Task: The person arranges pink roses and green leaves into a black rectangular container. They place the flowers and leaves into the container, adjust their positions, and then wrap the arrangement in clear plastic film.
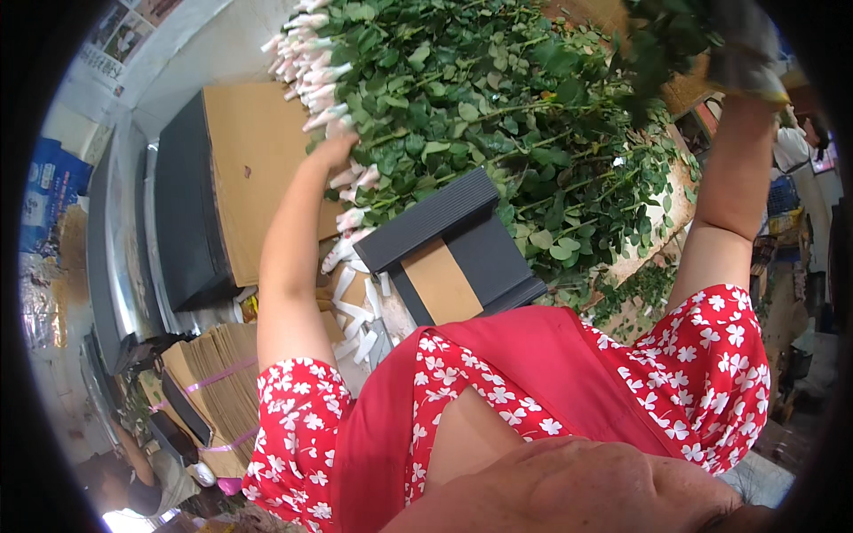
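A large pile of long-stemmed, leafy flowers (498,115), which look like roses, lies across the work surface, heads to the left. Pale pink-white sleeves cover the flower heads (320,80). Among these heads is my bare left hand (336,151), its fingers closed at a wrapped flower head, partly hidden. At the upper right my right hand (749,53), in a greyish glove, is raised and blurred. Dark leafy stems (666,49) blur beside it and seem to be in its grip. A black corrugated box-like piece (435,218) with a brown strip stands between my body and the pile.
Brown cardboard sheets (267,169) with a dark side stand left of the heads. Loose white sleeves (360,315) lie near my body. Strapped cardboard stacks (209,373) are at lower left. Other people show at lower left (142,480) and far right (795,147).
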{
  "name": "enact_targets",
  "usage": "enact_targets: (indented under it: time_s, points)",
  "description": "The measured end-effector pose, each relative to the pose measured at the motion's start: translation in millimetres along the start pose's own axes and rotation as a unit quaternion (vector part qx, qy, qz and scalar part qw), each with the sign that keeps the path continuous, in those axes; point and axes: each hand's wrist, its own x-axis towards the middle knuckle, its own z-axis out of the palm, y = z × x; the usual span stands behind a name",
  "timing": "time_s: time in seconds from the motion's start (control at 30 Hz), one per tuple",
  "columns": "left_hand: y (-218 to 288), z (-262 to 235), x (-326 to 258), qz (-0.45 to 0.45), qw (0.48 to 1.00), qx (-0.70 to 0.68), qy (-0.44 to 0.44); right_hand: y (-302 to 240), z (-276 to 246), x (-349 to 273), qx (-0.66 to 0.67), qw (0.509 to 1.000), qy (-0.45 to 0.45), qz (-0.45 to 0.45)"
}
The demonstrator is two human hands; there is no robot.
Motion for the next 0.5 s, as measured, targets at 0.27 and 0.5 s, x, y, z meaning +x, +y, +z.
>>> enact_targets:
  time_s: [0.27,0.5]
  points:
    - [90.4,-190.2,-132.4,0.102,0.891,-0.396,0.197,-6.7,128.6,8.8,0.305,0.936,-0.171,0.023]
    - [140.2,-209.9,-121.3,0.292,0.789,-0.475,0.258,-83.9,117.1,1.2,-0.260,0.912,-0.318,-0.020]
